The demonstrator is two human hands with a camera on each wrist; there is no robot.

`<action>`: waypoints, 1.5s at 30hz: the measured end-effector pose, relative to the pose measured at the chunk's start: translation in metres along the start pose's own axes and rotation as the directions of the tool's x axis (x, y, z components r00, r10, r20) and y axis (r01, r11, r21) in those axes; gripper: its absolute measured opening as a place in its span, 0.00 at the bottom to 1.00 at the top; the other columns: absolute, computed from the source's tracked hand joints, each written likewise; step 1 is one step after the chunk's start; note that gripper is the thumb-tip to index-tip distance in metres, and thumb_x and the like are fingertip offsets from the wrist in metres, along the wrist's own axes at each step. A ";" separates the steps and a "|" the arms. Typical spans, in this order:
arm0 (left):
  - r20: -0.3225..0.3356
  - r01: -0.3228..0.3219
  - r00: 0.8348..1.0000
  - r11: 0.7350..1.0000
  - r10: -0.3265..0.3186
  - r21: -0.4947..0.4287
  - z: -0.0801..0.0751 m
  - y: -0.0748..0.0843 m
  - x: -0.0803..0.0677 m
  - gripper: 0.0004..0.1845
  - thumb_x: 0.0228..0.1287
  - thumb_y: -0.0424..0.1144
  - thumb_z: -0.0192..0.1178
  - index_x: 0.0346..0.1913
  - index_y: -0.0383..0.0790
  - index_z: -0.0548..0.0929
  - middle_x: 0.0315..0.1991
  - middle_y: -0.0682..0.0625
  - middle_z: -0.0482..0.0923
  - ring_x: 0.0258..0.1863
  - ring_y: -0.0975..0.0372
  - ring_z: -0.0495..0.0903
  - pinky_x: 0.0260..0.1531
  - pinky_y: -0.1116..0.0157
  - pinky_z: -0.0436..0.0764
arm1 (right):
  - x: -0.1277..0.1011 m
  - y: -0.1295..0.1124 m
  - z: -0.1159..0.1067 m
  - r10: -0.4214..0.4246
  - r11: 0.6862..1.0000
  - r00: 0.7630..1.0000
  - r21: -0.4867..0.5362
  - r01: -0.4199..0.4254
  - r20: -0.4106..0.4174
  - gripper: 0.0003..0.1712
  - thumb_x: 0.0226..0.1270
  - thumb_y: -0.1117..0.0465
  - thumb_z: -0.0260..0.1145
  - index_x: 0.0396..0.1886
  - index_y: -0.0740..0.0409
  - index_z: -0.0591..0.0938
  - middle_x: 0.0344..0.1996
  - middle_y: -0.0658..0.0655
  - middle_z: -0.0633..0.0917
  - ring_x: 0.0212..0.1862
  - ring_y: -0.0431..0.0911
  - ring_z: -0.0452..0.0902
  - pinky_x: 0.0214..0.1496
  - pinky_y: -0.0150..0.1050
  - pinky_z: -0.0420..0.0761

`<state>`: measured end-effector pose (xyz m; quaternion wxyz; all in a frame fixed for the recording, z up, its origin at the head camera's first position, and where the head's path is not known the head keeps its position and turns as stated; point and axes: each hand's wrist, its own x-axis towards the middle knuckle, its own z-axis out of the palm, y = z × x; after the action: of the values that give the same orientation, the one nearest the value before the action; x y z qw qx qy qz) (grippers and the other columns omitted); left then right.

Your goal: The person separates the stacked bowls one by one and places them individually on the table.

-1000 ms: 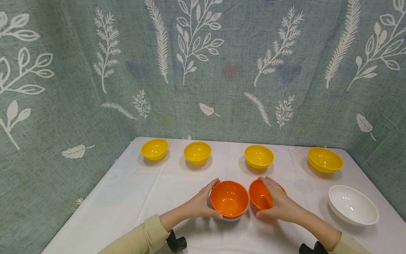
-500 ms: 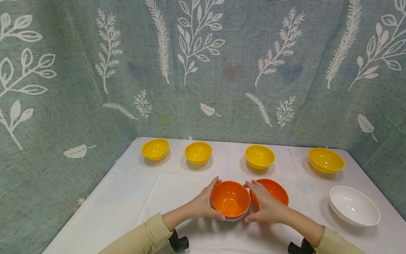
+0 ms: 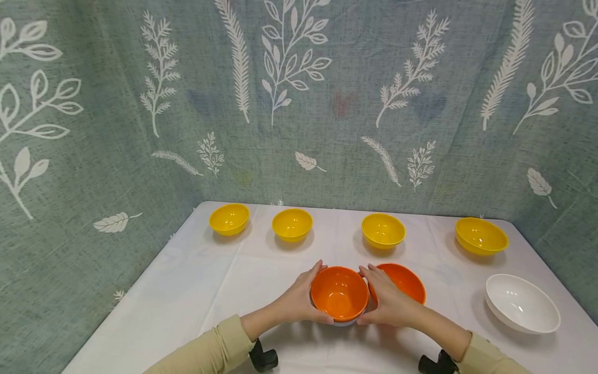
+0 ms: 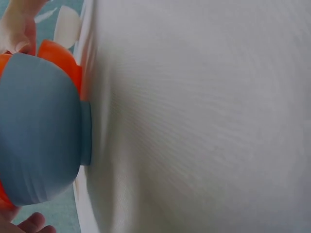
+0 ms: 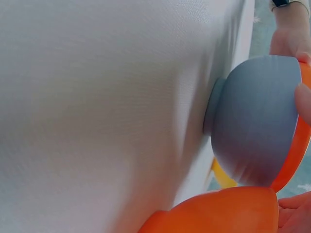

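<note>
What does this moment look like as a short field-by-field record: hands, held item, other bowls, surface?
left hand: left hand grips the left side of the near orange bowl
right hand: right hand grips the right side of that bowl
held item: orange inside, grey-blue outside, foot on the cloth
neighbour: second orange bowl close behind the right hand
back row: four yellow bowls
right edge: white bowl
surface: white tablecloth

No words, labels, brands or numbers can be read in any view. The bowls and the white cloth on the counter are plain, and the curtain [image 3: 299,104] behind carries only white leaf and fern patterns, not writing.
</note>
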<state>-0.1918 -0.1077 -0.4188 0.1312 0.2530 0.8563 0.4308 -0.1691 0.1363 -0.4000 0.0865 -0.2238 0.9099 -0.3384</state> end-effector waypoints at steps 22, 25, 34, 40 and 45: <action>-0.139 -0.062 0.988 0.998 0.065 0.027 -0.012 0.007 -0.005 0.60 0.36 0.50 0.74 0.71 0.40 0.48 0.68 0.49 0.58 0.65 0.54 0.59 0.60 0.46 0.63 | 0.002 0.000 0.000 0.002 1.000 1.000 -0.006 -0.002 -0.004 0.62 0.38 0.46 0.77 0.67 0.70 0.55 0.66 0.70 0.59 0.69 0.65 0.44 0.63 0.66 0.49; -0.192 -0.085 0.978 0.996 0.083 -0.003 -0.020 0.008 -0.006 0.60 0.36 0.46 0.75 0.71 0.38 0.49 0.68 0.47 0.58 0.66 0.53 0.59 0.61 0.45 0.61 | 0.002 0.001 0.001 -0.019 1.000 1.000 -0.009 0.019 -0.010 0.61 0.39 0.46 0.77 0.66 0.71 0.55 0.64 0.68 0.64 0.69 0.65 0.44 0.63 0.66 0.50; -0.294 -0.059 0.955 0.997 0.044 -0.042 -0.043 0.009 -0.011 0.62 0.34 0.46 0.76 0.71 0.37 0.48 0.69 0.45 0.57 0.65 0.51 0.60 0.60 0.46 0.63 | 0.002 0.003 0.000 -0.057 0.998 0.998 -0.001 0.057 -0.021 0.59 0.38 0.47 0.77 0.65 0.73 0.58 0.61 0.65 0.67 0.68 0.66 0.44 0.63 0.67 0.49; -0.319 -0.002 0.948 1.000 -0.008 -0.030 -0.052 0.000 -0.013 0.64 0.32 0.50 0.77 0.72 0.39 0.47 0.70 0.44 0.55 0.65 0.50 0.60 0.59 0.47 0.64 | 0.001 0.002 -0.001 -0.071 0.997 0.997 -0.009 0.071 -0.034 0.60 0.38 0.46 0.77 0.65 0.73 0.58 0.60 0.64 0.68 0.68 0.67 0.45 0.62 0.68 0.50; -0.346 0.017 0.938 0.999 -0.032 -0.046 -0.057 -0.009 -0.016 0.64 0.32 0.49 0.77 0.72 0.39 0.47 0.70 0.44 0.55 0.64 0.50 0.62 0.60 0.46 0.63 | 0.001 0.003 -0.001 -0.053 0.999 0.998 -0.001 0.053 -0.030 0.59 0.39 0.47 0.77 0.65 0.72 0.57 0.60 0.63 0.68 0.68 0.66 0.44 0.62 0.68 0.50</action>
<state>-0.2068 -0.1590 -0.3917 -0.0109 0.1596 0.8598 0.4850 -0.1715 0.1380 -0.4014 0.0636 -0.2427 0.9049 -0.3438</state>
